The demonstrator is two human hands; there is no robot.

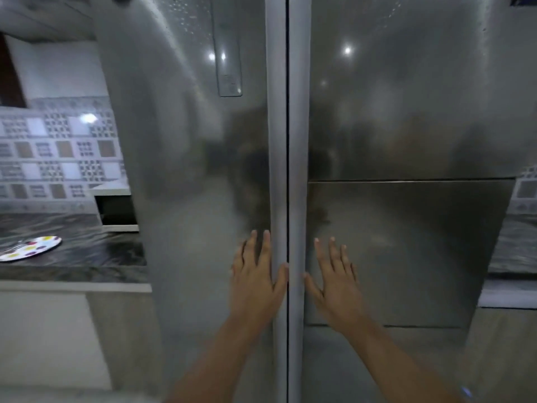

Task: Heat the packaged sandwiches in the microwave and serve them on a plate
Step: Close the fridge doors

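Note:
A tall steel two-door fridge (406,126) fills the head view, both doors closed. My left hand (257,274) lies flat on the left door (189,170), fingers straight, thumb against the vertical handle strip (277,170). My right hand (334,277) lies flat on the right door just right of the centre seam, fingers spread. A white plate with coloured dots (30,248) sits on the dark counter (87,257) at the left. A white microwave (114,205) stands at the back of that counter, half hidden by the fridge. No sandwiches are in view.
Patterned wall tiles (58,152) back the left counter. White cabinets (43,330) sit under it. Another stretch of dark counter (517,245) shows at the right of the fridge. A control panel (229,80) is set in the left door.

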